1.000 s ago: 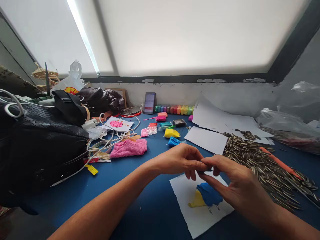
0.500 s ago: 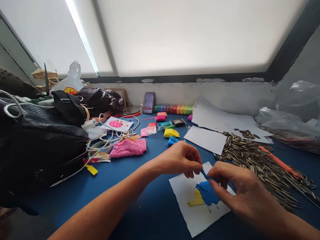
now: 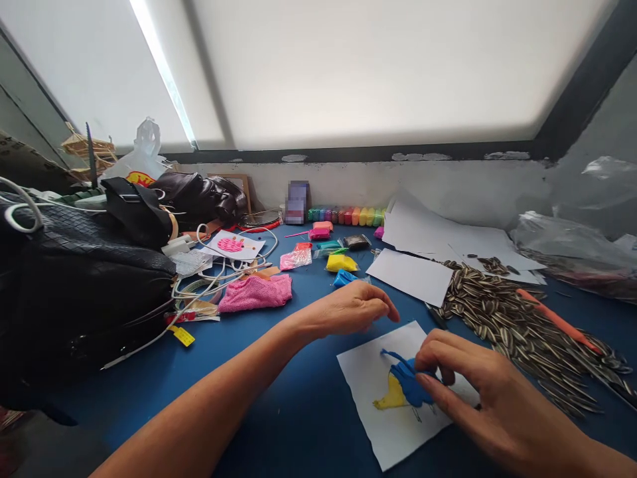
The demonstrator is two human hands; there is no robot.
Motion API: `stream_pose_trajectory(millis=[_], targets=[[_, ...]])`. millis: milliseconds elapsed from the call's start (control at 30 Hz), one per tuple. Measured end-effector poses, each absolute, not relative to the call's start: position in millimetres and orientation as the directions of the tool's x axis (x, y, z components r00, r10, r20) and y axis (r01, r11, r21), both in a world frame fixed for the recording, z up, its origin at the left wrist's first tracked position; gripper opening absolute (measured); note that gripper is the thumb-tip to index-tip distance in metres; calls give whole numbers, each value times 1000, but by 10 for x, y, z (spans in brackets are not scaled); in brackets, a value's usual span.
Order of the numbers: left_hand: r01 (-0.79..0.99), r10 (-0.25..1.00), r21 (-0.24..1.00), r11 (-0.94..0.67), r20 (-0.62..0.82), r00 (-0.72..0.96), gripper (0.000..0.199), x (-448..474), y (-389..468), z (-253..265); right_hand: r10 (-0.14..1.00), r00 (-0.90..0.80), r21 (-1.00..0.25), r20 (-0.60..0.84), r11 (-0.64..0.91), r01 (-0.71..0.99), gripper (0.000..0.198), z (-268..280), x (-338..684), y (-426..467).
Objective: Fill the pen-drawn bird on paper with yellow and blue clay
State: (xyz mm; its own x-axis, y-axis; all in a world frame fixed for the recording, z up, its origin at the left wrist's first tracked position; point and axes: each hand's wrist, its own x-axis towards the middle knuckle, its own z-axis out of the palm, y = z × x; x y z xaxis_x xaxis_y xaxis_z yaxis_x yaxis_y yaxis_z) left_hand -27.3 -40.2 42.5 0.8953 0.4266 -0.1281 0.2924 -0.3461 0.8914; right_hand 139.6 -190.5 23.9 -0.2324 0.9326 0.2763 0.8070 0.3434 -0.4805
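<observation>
A white sheet of paper [image 3: 383, 431] lies in front of me, bearing a bird-like figure of yellow clay [image 3: 395, 393] and blue clay [image 3: 409, 386], with thin drawn legs below. My right hand [image 3: 462, 378] is closed over the figure, pinching a thin strip of blue clay [image 3: 394, 356]. The strip's loose end points left, above the figure. Off the paper's upper left edge hovers my left hand [image 3: 358, 309], holding nothing, its fingers loosely bent and partly hidden. Just behind that hand sits a blue clay packet [image 3: 344, 279].
Striped sunflower seeds [image 3: 497, 318] are heaped at right with an orange-handled tool [image 3: 557, 320]. Clay packets, such as a yellow one [image 3: 342, 263], lie mid-table. White paper sheets [image 3: 438, 232] are behind. A pink cloth [image 3: 256, 293], cables and a black bag [image 3: 84, 285] occupy the left.
My left hand has let go of the blue clay strip and moved slightly left. My right hand has lowered the strip toward the blue figure.
</observation>
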Motion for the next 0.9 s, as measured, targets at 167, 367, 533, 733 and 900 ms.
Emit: stream_pose_trajectory(millis=[167, 367, 533, 733, 900], targets=[[362, 383, 706, -609, -138, 913, 16, -303, -393, 373, 928, -249, -425, 278, 351, 834, 15, 206, 1352, -1952], [339, 303, 624, -704, -167, 938, 17, -300, -390, 308, 936, -235, -348, 260, 318, 882, 14, 92, 1365, -1996], [348, 312, 590, -728, -166, 935, 21, -294, -404, 329, 931, -259, -246, 258, 323, 914, 31, 86, 1375, -2021], [413, 381, 542, -732, -177, 908, 31, -289, -410, 324, 932, -305, -185, 198, 341, 922, 29, 132, 1304, -2034], [476, 421, 469, -744, -225, 879, 35, -304, -425, 376, 900, -376, -137, 220, 410, 902, 26, 156, 1272, -2037]])
